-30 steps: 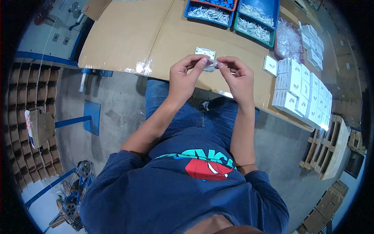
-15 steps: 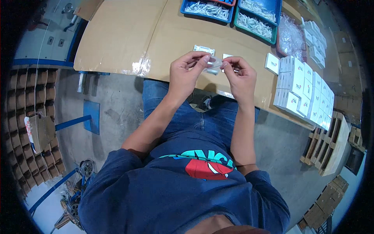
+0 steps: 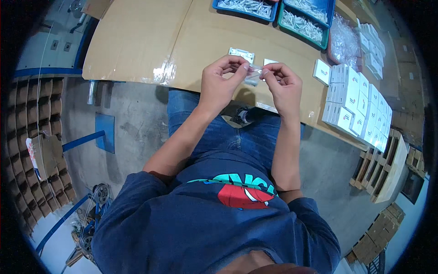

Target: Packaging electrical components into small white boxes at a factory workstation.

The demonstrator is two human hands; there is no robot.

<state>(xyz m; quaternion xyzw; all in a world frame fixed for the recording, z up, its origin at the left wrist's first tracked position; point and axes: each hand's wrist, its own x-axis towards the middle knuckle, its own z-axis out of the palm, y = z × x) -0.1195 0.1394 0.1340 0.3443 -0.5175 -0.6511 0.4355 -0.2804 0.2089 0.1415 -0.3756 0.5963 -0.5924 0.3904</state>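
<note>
My left hand and my right hand are raised over the near edge of the table. Between them they pinch a small clear plastic bag, each with thumb and fingertips on one side. The bag looks creased, and whether anything is inside it I cannot tell. Just beyond my left hand lies a white plastic frame-like part. Past my right fingertips a flat white piece is partly hidden. Under the bag, a pale item shows between my hands, too covered to name.
Cardboard covers the table. At the far side stand a blue tray and a green tray, both full of small bagged parts. Clear bags fill a reddish tray. Stacked white boxes line the right edge, one white box beside them.
The clear bag now looks narrower and more bunched between my fingertips. Both hands keep their pinch and have barely shifted; the whole view has moved slightly.
</note>
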